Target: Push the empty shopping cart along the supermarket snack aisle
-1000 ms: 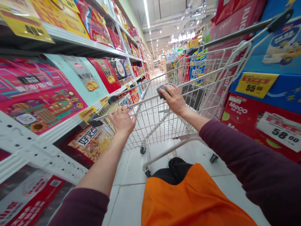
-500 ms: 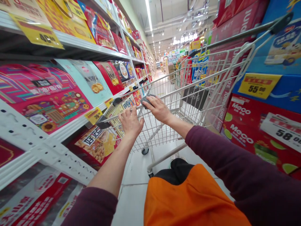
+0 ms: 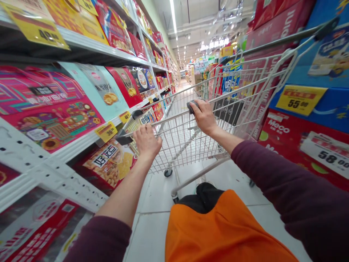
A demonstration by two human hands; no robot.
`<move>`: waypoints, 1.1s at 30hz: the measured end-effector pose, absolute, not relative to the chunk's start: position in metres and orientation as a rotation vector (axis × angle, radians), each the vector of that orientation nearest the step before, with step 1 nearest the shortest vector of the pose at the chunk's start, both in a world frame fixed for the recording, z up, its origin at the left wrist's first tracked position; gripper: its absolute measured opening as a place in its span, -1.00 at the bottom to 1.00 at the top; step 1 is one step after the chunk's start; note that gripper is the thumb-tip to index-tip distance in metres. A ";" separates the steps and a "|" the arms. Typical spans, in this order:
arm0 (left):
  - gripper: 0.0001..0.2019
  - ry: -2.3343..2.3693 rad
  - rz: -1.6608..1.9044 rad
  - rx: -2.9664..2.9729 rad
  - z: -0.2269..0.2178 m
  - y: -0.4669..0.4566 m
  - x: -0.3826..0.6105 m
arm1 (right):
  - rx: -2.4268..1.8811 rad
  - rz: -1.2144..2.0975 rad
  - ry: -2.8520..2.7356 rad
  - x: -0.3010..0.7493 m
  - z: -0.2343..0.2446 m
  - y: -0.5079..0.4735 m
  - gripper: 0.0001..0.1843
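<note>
A wire shopping cart (image 3: 177, 145) stands crosswise in front of me, its handle bar over at the right. My left hand (image 3: 147, 140) is closed over the cart's top rim near its left end. Farther right along the same rim is my right hand (image 3: 204, 116), pressing a grey cloth (image 3: 193, 106) against the rail. Most of the cloth is hidden under the fingers. A dark panel (image 3: 228, 111) with white round symbols sits at the cart's handle end.
Shelves with boxed snacks, such as a pink gift box (image 3: 51, 109), line the left side close to the cart. On the right are stacked red drink cartons (image 3: 278, 134) and blue boxes (image 3: 302, 98). Tiled floor (image 3: 152, 203) lies below, and the aisle runs ahead.
My right hand has slid right along the cart's rim with the grey cloth. My left hand stays on the rim, shifted slightly left in view.
</note>
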State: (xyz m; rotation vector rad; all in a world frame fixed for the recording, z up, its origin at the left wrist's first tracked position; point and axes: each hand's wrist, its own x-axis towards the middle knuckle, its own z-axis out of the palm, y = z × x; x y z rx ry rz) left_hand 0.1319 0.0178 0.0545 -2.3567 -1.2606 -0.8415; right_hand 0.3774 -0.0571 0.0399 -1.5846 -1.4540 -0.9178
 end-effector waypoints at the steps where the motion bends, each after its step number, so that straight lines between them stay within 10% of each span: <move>1: -0.35 -1.267 -0.843 -2.357 0.054 0.016 0.134 | -1.573 -0.919 -1.463 0.370 0.039 -0.053 -0.50; 33: -0.34 -1.209 -0.851 -2.367 0.050 0.024 0.112 | -1.574 -0.820 -1.821 0.259 0.045 -0.020 -0.51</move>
